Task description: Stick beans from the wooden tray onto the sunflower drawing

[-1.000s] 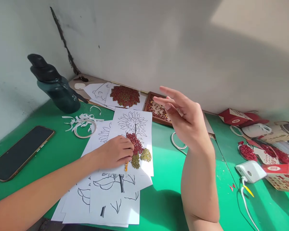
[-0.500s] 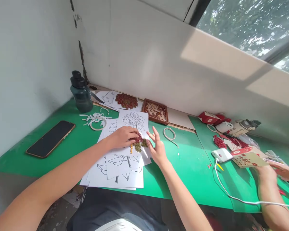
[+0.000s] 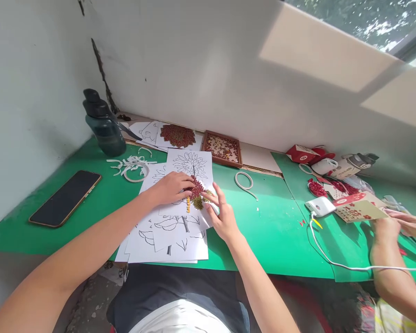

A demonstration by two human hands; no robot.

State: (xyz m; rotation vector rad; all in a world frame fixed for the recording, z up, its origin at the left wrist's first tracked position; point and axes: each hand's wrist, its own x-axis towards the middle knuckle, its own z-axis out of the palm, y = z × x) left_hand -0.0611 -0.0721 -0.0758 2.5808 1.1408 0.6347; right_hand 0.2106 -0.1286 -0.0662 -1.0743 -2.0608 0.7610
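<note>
A cluster of red beans (image 3: 196, 186) lies on the white paper between my hands, with green beans (image 3: 197, 202) along its lower and right edges. Yellow kernels (image 3: 188, 204) run in a short line below it. My left hand (image 3: 171, 187) rests on the paper at the cluster's left, thumb apart from the fingers, fingertips touching the red beans. On the right side, my right hand (image 3: 223, 217) has its fingers spread, one fingertip at the green beans. Beneath lie several sheets with flower line drawings (image 3: 190, 164). Whether any single bean sits under my fingertips is hidden.
Behind stand a brown tray (image 3: 240, 157) of loose beans and a finished bean flower (image 3: 178, 136). A phone (image 3: 65, 199), dark bottle (image 3: 104, 125) and white strips (image 3: 130, 166) are left. Coiled strip (image 3: 243, 181), white charger (image 3: 319, 206) and a co-worker's hands (image 3: 398, 224) are right.
My right hand has shifted left, its fingers now reaching in to the beans. My left hand stays at the cluster. The whole view has tilted slightly; the co-worker's hands have moved a little.
</note>
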